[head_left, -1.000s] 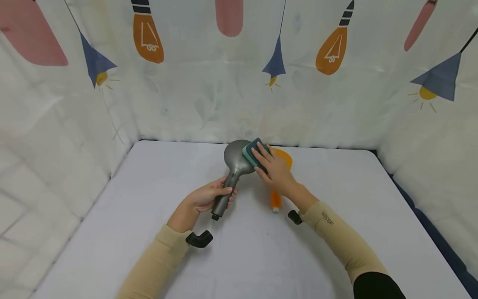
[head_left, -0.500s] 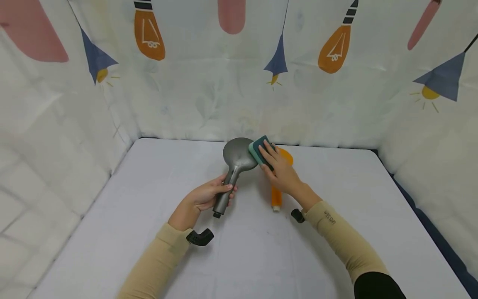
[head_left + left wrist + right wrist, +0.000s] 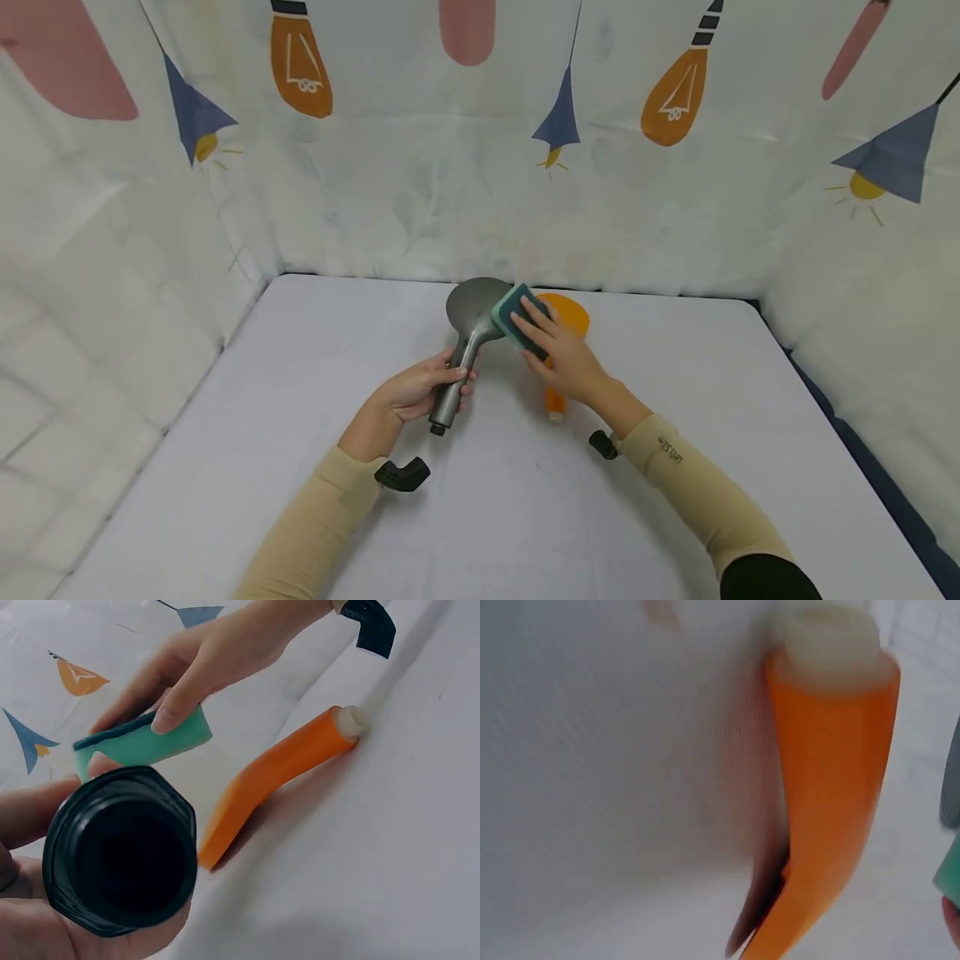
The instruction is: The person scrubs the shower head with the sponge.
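A grey shower head (image 3: 472, 305) is tilted above the table, its round head pointing away from me. My left hand (image 3: 414, 393) grips its handle, thumb on top. In the left wrist view the handle's dark hollow end (image 3: 120, 851) faces the camera. My right hand (image 3: 568, 360) pinches a green sponge (image 3: 509, 310) with a darker top layer, fingers spread over it and thumb at the side. The sponge lies against the right edge of the grey head. Behind my right hand lies an orange shower head (image 3: 567, 312) with a pale handle end (image 3: 832, 645).
A white-covered table (image 3: 480, 517) spreads under both arms. A fabric wall (image 3: 420, 192) printed with lamps and bulbs stands along the back edge, with side walls left and right. Small black devices (image 3: 402, 475) are worn at both wrists.
The right hand has slid the sponge right to the grey shower head's edge, then slightly back left and down. The left hand and the grey shower head have stayed nearly still.
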Motion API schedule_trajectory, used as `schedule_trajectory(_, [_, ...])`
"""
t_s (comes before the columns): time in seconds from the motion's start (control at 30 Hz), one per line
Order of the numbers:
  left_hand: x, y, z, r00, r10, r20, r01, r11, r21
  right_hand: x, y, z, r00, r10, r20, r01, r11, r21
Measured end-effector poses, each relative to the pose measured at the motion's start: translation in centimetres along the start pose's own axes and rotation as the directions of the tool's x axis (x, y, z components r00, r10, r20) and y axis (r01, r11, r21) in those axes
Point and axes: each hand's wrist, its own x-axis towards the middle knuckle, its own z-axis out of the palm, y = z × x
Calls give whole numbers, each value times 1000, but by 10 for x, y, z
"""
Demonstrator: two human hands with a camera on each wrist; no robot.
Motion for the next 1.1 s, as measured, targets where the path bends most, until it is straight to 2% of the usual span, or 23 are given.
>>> schedule_trajectory(0.1, [-1, 2, 0, 1000, 7, -5, -7, 1000, -7, 1, 8, -2, 992, 119, -49, -116, 992, 48])
schedule_trajectory(0.17, [0, 2, 1, 1000, 9, -4, -9, 1000, -4, 0, 8, -3, 990, 121, -70, -118, 992, 46])
schedule_trajectory(0.27, [1, 3, 1, 1000, 5, -10, -5, 1000, 1, 2, -1, 2, 998, -1, -64, 1, 1000, 1])
schedule_trajectory(0.37, [2, 2, 2, 1000, 1, -14, -1, 1000, 13, 4, -13, 7, 989, -149, -8, 148, 988, -52])
schedule_trajectory(0.4, [2, 1, 2, 1000, -1, -12, 1, 1000, 17, 5, -16, 7, 984, -180, 12, 180, 982, -59])
schedule_trajectory(0.47, [2, 1, 2, 1000, -3, -8, 3, 1000, 26, 7, -17, 6, 982, -185, 41, 187, 981, -51])
schedule_trajectory(0.53, [3, 0, 2, 1000, -7, 1, 7, 999, 34, 9, -13, 1, 992, -115, 45, 116, 993, -16])
schedule_trajectory(0.6, [3, -1, 3, 1000, -15, 7, 15, 999, 43, 9, -5, -4, 999, 5, 38, -6, 1000, 25])
schedule_trajectory(0.7, [4, -1, 2, 1000, -27, 15, 26, 998, 63, 11, 7, -11, 985, 172, 22, -173, 981, 87])
schedule_trajectory(0.8, [4, -1, 2, 999, -32, 32, 30, 997, 75, 13, 12, -12, 978, 209, 2, -209, 975, 82])
schedule_trajectory(0.87, [4, -2, 1, 999, -32, 40, 29, 996, 82, 15, 8, -10, 989, 145, -13, -144, 988, 56])
schedule_trajectory(0.93, [4, -2, 1, 999, -33, 41, 30, 995, 90, 16, 1, -5, 999, 44, -24, -43, 999, 8])
schedule_trajectory(1.03, [5, -2, 3, 999, -37, 26, 34, 994, 103, 17, -14, 0, 995, -100, -4, 100, 993, -57])
schedule_trajectory(1.1, [5, -2, 4, 999, -37, 22, 35, 994, 105, 17, -19, 2, 989, -148, 19, 149, 987, -66])
